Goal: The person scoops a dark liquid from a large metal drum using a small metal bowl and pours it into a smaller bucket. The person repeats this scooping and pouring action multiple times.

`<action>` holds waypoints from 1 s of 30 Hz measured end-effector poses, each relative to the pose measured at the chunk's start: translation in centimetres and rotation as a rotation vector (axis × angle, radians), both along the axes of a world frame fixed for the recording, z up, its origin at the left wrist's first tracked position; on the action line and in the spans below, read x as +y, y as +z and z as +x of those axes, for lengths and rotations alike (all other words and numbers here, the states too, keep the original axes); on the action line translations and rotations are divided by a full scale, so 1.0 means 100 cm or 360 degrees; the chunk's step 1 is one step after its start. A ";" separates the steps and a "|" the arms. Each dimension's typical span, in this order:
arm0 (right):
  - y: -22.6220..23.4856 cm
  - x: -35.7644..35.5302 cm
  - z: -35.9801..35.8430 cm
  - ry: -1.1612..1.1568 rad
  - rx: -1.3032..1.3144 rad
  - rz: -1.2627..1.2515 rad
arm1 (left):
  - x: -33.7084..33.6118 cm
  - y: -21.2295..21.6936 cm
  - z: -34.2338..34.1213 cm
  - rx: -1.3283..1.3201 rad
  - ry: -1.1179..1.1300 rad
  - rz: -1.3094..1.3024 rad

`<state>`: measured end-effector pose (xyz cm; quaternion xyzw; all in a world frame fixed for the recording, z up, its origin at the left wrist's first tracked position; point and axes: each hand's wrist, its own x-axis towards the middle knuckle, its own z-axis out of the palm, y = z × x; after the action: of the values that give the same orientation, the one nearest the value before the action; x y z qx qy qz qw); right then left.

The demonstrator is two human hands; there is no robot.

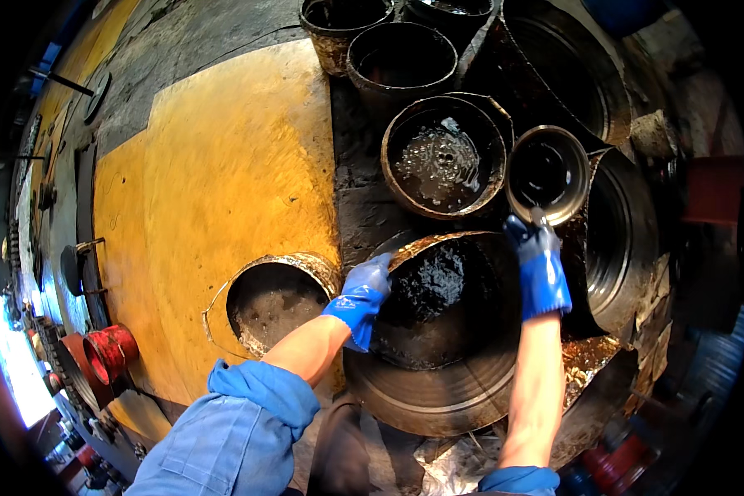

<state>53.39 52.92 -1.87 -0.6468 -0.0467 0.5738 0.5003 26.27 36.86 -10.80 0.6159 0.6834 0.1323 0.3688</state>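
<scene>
My left hand (366,293), in a blue glove, has its fingers closed over the left rim of a wide, dark-crusted bucket (413,248). Dark liquid with a pale, glinting patch lies inside that bucket, which sits tilted in a large ribbed round tub (438,417). To the right, my right hand (539,260), gloved too, grips the near edge of a round metal pot (580,169) with a shiny rim and dark inside. Just left of the pot stands a bucket (388,149) with bubbly dark liquid and a wire handle.
A bucket with brownish contents (316,263) rests by my left forearm on yellow floor sheeting (223,157). Several dark buckets stand at the far side, among them a round one (351,74). Ribbed round tubs (636,248) line the right. A red can (124,347) sits far left.
</scene>
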 end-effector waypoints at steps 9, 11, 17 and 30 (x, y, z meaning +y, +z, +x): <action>-0.031 -0.215 0.053 0.0393 0.0346 -0.0309 | -0.001 -0.015 0.000 -0.0087 0.0041 0.0198; -0.070 -0.248 0.050 0.0534 0.0226 -0.0571 | -0.001 -0.020 0.002 -0.0013 0.0024 0.0057; -0.222 -0.304 0.085 0.0453 -0.0459 -0.0770 | 0.007 -0.007 0.000 0.0122 -0.0002 -0.0204; -0.349 -0.328 0.118 0.0410 -0.0988 -0.0973 | -0.001 -0.027 0.005 0.0101 0.0077 -0.0056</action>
<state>65.20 20.15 -36.73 -0.8952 -0.1031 0.3976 0.1730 26.82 36.77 -13.51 0.5965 0.7117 0.1096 0.3545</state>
